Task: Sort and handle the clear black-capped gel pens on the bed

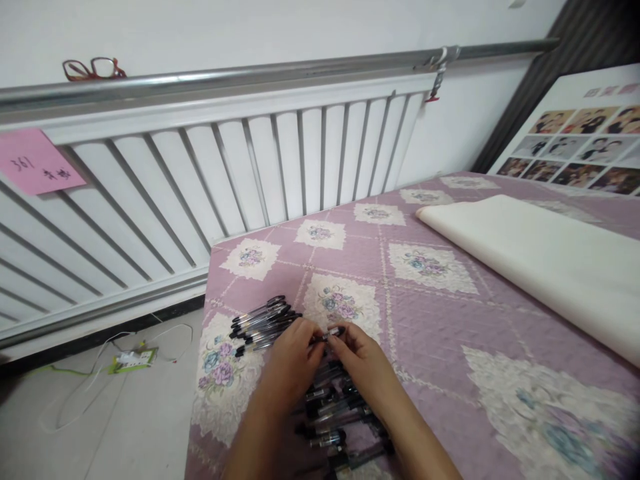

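Observation:
Both hands meet over the near part of the table, pinching one pen (334,331) between them. My left hand (299,347) is closed on its left end, where the fingers hide most of the barrel. On the other end, my right hand (356,347) grips the dark part with thumb and fingertips. To the left lies a bundle of clear pens with black caps (263,323), roughly side by side. Below and between my forearms is a looser pile of black pens and pen parts (333,413), partly covered by my arms.
A purple floral cloth (350,247) covers the table. A folded cream sheet (540,260) lies at the right, before a photo board (575,140). Behind stands a white radiator (260,173) under a pipe (250,75) with glasses (95,69). A power strip (134,361) rests on the floor.

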Demonstrator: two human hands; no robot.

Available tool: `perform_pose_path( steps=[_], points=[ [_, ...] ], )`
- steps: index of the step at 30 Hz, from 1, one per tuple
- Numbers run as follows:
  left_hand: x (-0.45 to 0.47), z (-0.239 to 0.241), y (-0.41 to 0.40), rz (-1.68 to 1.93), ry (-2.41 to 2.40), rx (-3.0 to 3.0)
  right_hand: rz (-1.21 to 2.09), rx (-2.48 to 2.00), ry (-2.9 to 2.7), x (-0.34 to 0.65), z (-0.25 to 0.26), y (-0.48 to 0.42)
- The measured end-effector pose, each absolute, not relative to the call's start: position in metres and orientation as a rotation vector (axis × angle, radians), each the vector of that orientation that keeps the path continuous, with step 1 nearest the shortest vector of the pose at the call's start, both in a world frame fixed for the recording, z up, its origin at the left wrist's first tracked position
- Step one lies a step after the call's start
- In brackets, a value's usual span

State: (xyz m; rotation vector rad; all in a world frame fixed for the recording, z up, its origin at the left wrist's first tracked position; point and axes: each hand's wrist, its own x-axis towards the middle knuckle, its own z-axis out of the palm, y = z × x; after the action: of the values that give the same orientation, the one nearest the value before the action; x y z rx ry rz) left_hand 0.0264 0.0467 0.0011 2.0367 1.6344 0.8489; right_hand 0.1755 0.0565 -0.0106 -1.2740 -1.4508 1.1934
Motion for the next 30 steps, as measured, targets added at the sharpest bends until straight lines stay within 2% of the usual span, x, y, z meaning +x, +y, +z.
perform_pose_path(
  steps=[18, 26, 30],
  points=[
    [0.040, 0.003, 0.041, 0.748, 1.457, 2.044, 1.339, -1.237, -1.136, 0.179, -0.006, 0.050],
    [0.042, 0.005, 0.041, 0.707, 1.476, 2.025, 1.278, -1.209, -1.166, 0.181, -0.003, 0.050],
    [0.039, 0.007, 0.041, 0.628, 1.561, 2.017, 1.232, -1.201, -0.981, 0.189, -0.005, 0.054]
  ],
)
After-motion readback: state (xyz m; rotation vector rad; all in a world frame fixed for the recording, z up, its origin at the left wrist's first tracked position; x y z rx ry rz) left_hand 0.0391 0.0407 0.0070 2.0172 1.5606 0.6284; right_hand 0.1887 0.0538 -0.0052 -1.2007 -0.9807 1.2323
